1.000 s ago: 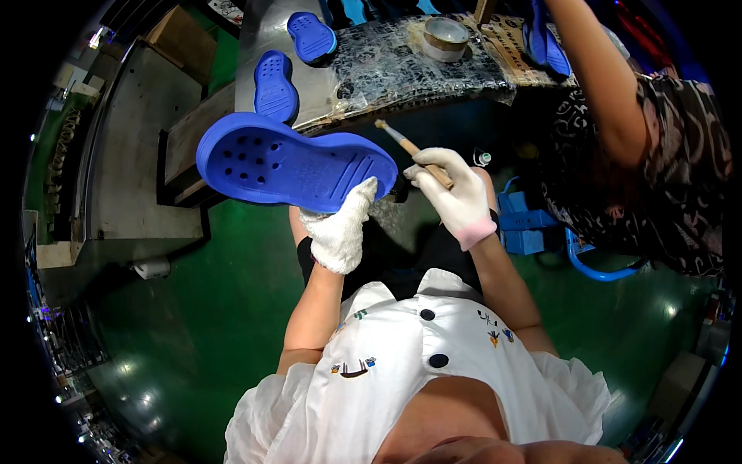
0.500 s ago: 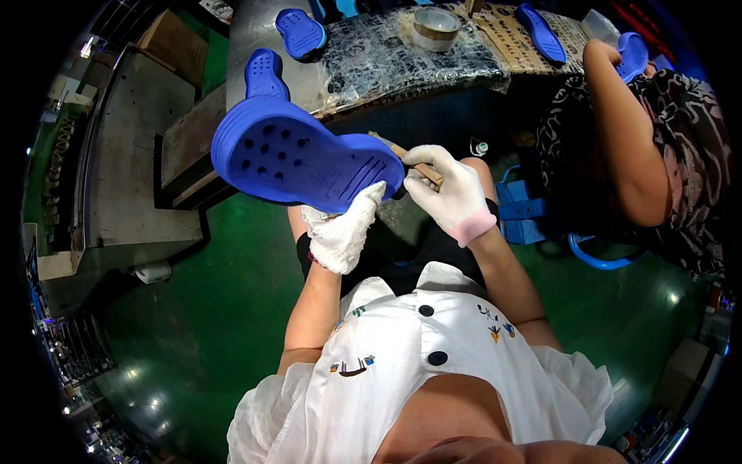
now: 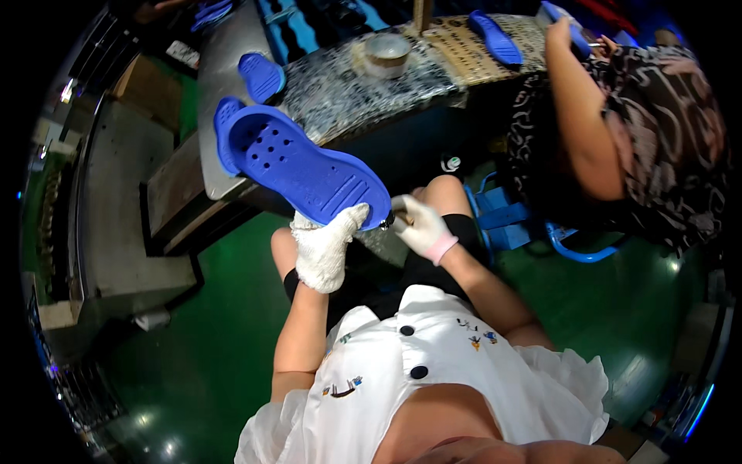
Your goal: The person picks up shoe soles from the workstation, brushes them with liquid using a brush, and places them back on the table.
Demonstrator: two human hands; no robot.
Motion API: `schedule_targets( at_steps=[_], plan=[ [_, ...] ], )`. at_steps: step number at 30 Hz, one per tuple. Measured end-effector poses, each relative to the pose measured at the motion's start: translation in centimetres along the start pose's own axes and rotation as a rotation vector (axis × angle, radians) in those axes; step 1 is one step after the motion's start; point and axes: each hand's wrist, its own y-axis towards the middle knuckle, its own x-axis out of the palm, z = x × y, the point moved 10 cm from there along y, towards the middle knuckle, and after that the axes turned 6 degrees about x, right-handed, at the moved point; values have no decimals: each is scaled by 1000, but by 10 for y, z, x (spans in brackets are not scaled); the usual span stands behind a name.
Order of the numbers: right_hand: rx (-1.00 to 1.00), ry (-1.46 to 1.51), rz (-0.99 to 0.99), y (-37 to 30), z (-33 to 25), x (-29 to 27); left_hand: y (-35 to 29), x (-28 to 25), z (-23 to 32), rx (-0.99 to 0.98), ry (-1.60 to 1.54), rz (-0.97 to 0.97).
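A blue shoe sole (image 3: 309,174), with round holes at its far end and slots at its near end, is tilted up in front of me. My left hand (image 3: 325,249), in a white knit glove, grips its near end with the thumb on top and the fingers underneath. Close by the sole's right tip is my right hand (image 3: 421,228), in a white glove with a pink cuff. Its fingers are curled round a wooden-handled tool, mostly hidden now. Something small and dark shows between the tool hand and the sole's edge.
Two more blue soles, one (image 3: 261,77) farther off and one (image 3: 226,133) partly behind mine, lie on the metal table (image 3: 220,62). A tape roll (image 3: 386,54) sits on the wrapped table part. At right a co-worker's arm (image 3: 580,116) holds another sole, beside a blue stool (image 3: 502,216).
My right hand has come down and slightly nearer, and its wooden handle is now mostly hidden. The held sole has tilted and looks narrower. The whole view has shifted.
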Motion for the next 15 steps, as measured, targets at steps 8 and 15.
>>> schedule_targets(
  at_steps=[8, 15],
  plan=[
    [160, -256, -5, -23, 35, -4, 21, 89, -18, -236, 191, -358],
    [265, 447, 159, -18, 39, -43, 27, 69, -6, 30, 347, -408]
  ],
)
